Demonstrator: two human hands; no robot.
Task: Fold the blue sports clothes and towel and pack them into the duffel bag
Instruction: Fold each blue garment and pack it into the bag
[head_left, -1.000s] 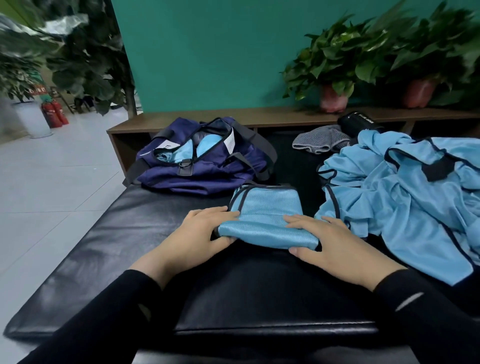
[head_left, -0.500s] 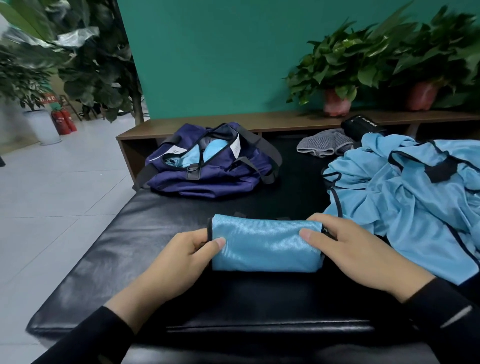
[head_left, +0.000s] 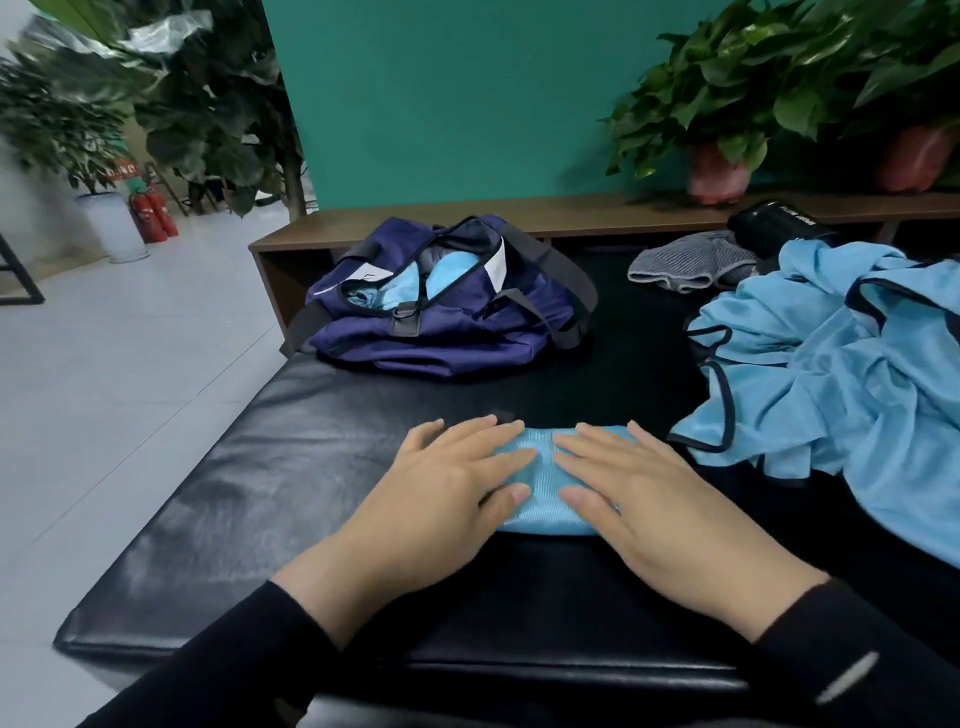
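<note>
The left hand (head_left: 447, 483) and the right hand (head_left: 639, 493) lay flat, fingers straight and close together, both pressing down on a small folded bundle of light-blue mesh sports fabric (head_left: 545, 486) near the front of a black padded leather bench (head_left: 270, 488). To the right sprawled an unfolded heap of light-blue sports clothes with dark trim (head_left: 841, 374), just beside the right hand. Further back sat a navy fabric duffel bag (head_left: 447, 332), unzipped, with light-blue cloth showing inside and white tags whose print was too small to read. Behind the heap lay a grey striped knitted cloth (head_left: 685, 265) and a black pouch (head_left: 774, 226) with blurred white lettering.
</note>
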